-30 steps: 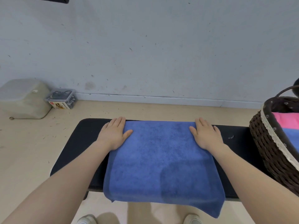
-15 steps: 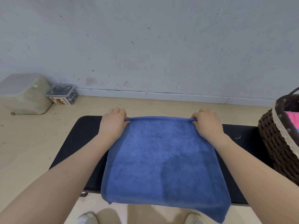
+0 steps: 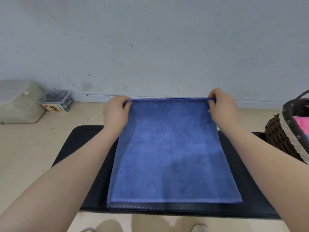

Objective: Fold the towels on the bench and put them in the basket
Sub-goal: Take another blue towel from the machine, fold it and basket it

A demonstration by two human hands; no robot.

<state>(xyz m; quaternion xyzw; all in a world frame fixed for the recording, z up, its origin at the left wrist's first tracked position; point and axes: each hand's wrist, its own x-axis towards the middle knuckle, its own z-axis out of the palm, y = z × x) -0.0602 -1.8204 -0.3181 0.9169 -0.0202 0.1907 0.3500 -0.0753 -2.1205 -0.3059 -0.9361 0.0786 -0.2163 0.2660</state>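
The near hem of a blue towel (image 3: 170, 148) lay flat along the front edge of the black padded table (image 3: 87, 164), anchoring the cloth while its far edge was raised clear of the surface. The left hand (image 3: 115, 113) and right hand (image 3: 220, 108) each pinched a far corner, fingers curled over the hem, drawing it taut between them, apparently so the edge could be carried over in a straight fold. To the right, just beside the table's end, stood a brown wicker basket (image 3: 279, 139) with a pink towel (image 3: 302, 123) already inside; nothing lay between towel and basket. Beyond the table, on the floor against the wall at left, sat a pale plastic container (image 3: 18, 102) and a small clear box (image 3: 56, 101).
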